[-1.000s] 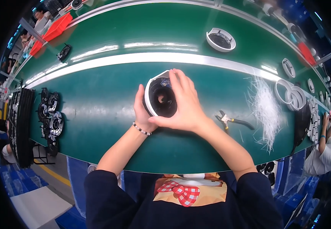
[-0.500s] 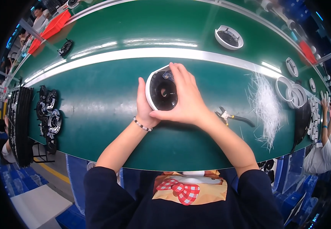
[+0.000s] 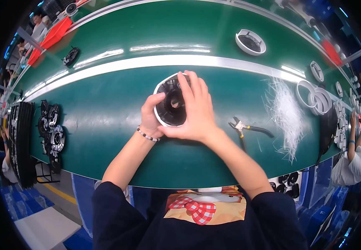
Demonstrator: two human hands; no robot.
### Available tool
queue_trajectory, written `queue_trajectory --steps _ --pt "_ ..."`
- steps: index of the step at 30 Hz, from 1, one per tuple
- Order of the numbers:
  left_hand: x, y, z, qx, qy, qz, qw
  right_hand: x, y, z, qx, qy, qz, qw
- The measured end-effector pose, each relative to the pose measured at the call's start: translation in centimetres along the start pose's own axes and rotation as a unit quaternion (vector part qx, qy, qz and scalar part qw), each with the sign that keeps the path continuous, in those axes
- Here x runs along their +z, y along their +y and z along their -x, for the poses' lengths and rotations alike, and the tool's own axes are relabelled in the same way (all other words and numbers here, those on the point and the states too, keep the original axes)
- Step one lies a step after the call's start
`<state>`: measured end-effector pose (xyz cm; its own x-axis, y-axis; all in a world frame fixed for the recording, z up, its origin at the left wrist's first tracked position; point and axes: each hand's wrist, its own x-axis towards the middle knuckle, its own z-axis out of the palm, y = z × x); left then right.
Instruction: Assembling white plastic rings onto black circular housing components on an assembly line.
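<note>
Between my two hands, above the middle of the green bench, is a round housing with a white outer ring and a black inside point(image 3: 173, 107). My left hand point(image 3: 150, 113) grips its left side, with the thumb bent over the rim. My right hand point(image 3: 195, 106) wraps its right side, fingers across the top edge and thumb along the bottom. A hole shows in the middle of the black part. Right of my right forearm lie cutting pliers point(image 3: 249, 126) with black and yellow handles, jaws apart. Farther right is a heap of thin white plastic strips point(image 3: 286, 116).
Several black round parts point(image 3: 54, 133) lie at the left, beside a stack of black trays point(image 3: 20, 141). White rings point(image 3: 316, 99) sit at the right. Beyond the metal rail, a white-rimmed housing point(image 3: 250, 41) and a black part point(image 3: 71, 56) rest on the green belt. Another person point(image 3: 353, 162) works far right.
The housing and both hands have shifted slightly left. My left thumb has bent over the rim onto the black part; before, it stood straight up outside. The housing's inside looks tilted differently.
</note>
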<state>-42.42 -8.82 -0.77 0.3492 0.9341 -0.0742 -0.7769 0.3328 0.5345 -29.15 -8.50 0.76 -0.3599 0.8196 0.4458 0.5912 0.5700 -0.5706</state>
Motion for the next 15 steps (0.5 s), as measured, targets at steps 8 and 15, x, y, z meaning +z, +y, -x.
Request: queue_trajectory --steps 8,15 --pt "-1.3 2.4 -7.4 -0.033 0.058 -0.056 0.996 -5.2 4.0 0.3 -0.025 0.134 0.006 0.991" --pt "-5.2 8.2 -19.4 0.081 0.155 -0.165 0.971 -24.3 20.8 5.6 0.27 0.117 0.365 0.883"
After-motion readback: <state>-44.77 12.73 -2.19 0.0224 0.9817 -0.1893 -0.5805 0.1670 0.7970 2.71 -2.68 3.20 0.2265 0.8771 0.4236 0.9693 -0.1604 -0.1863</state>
